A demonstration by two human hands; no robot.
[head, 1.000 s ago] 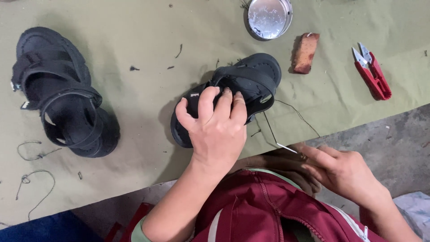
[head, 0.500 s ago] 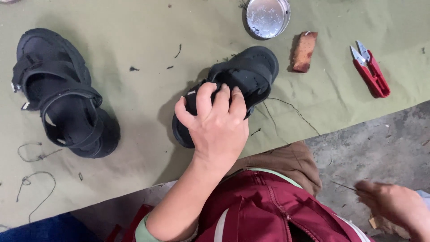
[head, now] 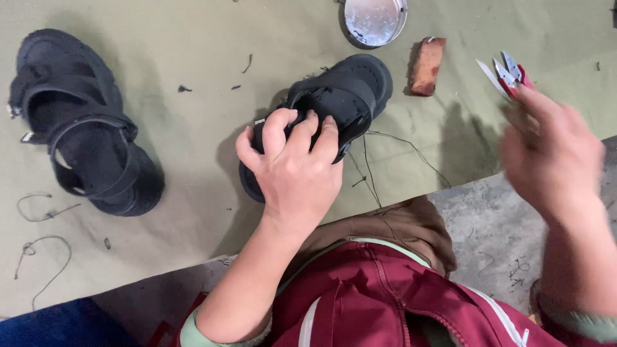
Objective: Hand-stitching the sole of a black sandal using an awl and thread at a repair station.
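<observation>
Pinning: left hand (head: 297,175), grip clamped over black sandal (head: 334,109) on olive cloth (head: 193,148). Right hand (head: 551,160), blurred, holds red thread snips (head: 508,72). Beyond: brown block (head: 428,65), metal tin (head: 375,19). Best kept steady, blades near thread (head: 411,151).

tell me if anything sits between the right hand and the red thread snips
Nothing visible does. The right hand, blurred, is right at the red thread snips on the green cloth; the brown block lies off to the side.

One head-worn view looks steeply down, close over the person's lap, onto the olive cloth (head: 193,38).
</observation>
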